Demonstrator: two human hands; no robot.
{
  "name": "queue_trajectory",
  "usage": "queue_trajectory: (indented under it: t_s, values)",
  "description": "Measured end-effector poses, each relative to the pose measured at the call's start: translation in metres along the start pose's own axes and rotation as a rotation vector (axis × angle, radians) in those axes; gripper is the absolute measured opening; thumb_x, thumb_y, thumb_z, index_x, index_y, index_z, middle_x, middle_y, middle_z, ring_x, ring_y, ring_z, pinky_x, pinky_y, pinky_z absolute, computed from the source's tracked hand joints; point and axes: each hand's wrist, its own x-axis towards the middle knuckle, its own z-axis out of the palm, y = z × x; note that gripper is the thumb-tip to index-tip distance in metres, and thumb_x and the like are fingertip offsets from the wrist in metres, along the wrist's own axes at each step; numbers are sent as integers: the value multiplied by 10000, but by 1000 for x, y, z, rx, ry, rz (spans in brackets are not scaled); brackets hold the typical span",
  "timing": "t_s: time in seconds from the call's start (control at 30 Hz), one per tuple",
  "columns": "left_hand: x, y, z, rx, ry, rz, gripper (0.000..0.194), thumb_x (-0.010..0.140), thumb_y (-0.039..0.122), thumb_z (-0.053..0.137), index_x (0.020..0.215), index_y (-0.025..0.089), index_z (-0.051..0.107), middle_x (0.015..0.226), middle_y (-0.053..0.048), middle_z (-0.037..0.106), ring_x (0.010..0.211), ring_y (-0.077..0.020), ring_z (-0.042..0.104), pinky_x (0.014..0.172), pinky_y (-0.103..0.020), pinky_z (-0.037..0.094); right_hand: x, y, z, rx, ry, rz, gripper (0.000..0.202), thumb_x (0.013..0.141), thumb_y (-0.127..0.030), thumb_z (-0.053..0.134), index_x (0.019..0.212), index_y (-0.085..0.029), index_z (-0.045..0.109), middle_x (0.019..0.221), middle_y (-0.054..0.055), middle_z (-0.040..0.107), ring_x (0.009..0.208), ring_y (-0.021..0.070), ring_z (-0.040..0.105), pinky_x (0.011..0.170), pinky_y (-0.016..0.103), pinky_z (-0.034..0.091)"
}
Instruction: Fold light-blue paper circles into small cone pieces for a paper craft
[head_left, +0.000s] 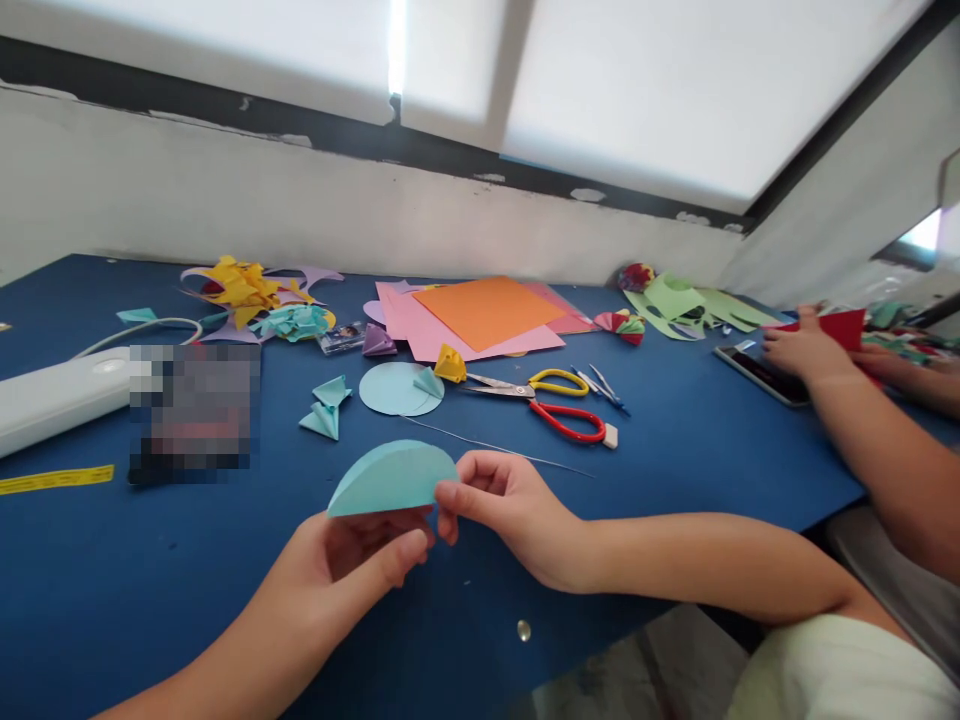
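A light blue paper circle (397,478), folded into a half disc, is held up above the blue table with its curved edge upward. My right hand (514,515) pinches its right corner between thumb and fingers. Under the straight fold lies my left hand (360,565), its fingers curled behind the paper and partly hidden, the thumb in front below the fold. Just beyond are flat light blue paper circles (390,388) with a small folded piece on top. Folded light blue cones (326,408) lie to their left. Scissors (536,392) with one yellow and one red handle rest to the right.
Pink sheets (442,338) and an orange sheet (491,308) lie near the wall. Paper scraps (244,290) are heaped at the back left. A thin wire (495,445) stretches across the table (225,580). At right, another person's hand (806,345) holds red paper (844,328) beside a phone (761,372).
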Motion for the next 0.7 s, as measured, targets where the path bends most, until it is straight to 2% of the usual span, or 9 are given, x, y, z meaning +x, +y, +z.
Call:
queue_trajectory:
  t_s: [0.17, 0.33, 0.47, 0.57, 0.7]
  values:
    - [-2, 11, 4, 102, 37, 5, 242, 810, 403, 604, 718, 183, 646, 664, 11, 617, 624, -128, 524, 553, -198, 408, -2, 2, 6, 9, -155, 12, 313, 773, -416, 666, 749, -113, 588, 722, 44, 648, 689, 130, 618, 672, 264, 490]
    - [-2, 16, 0, 172, -16, 16, 286, 842, 372, 552, 652, 183, 652, 587, 22, 575, 586, -117, 485, 572, -195, 399, -2, 6, 0, -107, -319, 23, 315, 847, -408, 580, 882, -99, 623, 779, 49, 621, 670, 106, 588, 676, 255, 475]
    - [-2, 15, 0, 224, -28, 27, 269, 849, 380, 535, 704, 185, 650, 581, 27, 556, 569, -118, 470, 544, -198, 389, -2, 8, -2, -121, -341, 30, 320, 860, -417, 560, 889, -103, 614, 772, 45, 603, 667, 104, 576, 684, 256, 467]
    - [-3, 14, 0, 318, -14, 72, 277, 858, 388, 510, 730, 185, 649, 628, 13, 584, 616, -140, 513, 577, -215, 420, -1, 7, -2, -92, -340, 49, 342, 848, -440, 566, 839, -101, 607, 752, 44, 597, 658, 108, 577, 685, 260, 465]
    - [-7, 9, -1, 487, 110, 235, 210, 854, 372, 516, 895, 209, 643, 712, 5, 608, 702, -167, 571, 668, -251, 475, -2, 6, -3, -132, -328, 47, 369, 842, -473, 559, 784, -109, 589, 691, 31, 589, 642, 108, 565, 680, 255, 459]
